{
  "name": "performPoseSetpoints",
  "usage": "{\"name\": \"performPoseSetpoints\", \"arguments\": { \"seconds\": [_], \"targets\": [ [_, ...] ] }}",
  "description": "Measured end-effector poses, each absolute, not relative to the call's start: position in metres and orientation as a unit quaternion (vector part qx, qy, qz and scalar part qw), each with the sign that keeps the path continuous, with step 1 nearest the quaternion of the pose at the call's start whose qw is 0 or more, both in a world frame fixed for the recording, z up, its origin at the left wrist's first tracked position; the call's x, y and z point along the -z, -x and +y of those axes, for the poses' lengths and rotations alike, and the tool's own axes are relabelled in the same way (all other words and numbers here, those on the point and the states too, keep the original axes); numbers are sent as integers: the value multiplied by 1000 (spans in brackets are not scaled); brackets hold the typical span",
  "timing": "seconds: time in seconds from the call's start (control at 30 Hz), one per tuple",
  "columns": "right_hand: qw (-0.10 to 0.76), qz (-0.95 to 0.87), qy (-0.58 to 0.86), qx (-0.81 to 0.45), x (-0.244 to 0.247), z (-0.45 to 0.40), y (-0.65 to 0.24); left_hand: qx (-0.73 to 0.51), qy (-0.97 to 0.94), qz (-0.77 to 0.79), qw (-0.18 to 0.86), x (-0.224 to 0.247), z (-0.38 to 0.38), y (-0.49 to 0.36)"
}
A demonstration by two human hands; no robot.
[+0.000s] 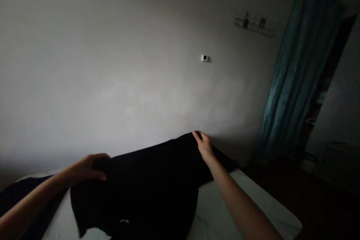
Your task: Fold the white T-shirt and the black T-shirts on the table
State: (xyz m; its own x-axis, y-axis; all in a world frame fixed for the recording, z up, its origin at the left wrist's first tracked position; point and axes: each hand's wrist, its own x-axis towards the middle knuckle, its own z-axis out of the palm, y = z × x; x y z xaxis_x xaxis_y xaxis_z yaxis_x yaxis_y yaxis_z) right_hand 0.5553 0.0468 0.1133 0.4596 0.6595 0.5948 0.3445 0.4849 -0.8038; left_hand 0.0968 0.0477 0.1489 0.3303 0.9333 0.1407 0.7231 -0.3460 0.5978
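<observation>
– Where is the black garment (152, 176) held?
– Its upper edge is gripped at two places: towards one end by the left hand (91, 167), with cloth caught between part-curled fingers and thumb, and further along by the right hand (205, 148), the edge pinched between nearly closed fingers and thumb. It is draped between them over the pale surface (261, 195).
– What is counted?
– One garment, two hands, one dark blue cloth (14, 198) at far left, one white device (204, 58), one rack (254, 26), one curtain (300, 71).
– Can lettering be read?
– The device's dark face is too small to be read.
</observation>
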Motion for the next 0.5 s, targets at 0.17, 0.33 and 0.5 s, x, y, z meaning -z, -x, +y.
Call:
{"name": "performPoseSetpoints", "arguments": {
  "seconds": [0.17, 0.33, 0.5],
  "targets": [
    [625, -651, 406, -143, -229, 63, -571, -359, -765, 503, 182, -283, 28, -84],
    [524, -736, 406, -134, -290, 56, -561, -394, -729, 552, 89, -342, 19, -59],
    [524, -735, 370, -219, -315, 34, -531, -468, -687, 554, 39, -365, 6, -48]
  ]
}}
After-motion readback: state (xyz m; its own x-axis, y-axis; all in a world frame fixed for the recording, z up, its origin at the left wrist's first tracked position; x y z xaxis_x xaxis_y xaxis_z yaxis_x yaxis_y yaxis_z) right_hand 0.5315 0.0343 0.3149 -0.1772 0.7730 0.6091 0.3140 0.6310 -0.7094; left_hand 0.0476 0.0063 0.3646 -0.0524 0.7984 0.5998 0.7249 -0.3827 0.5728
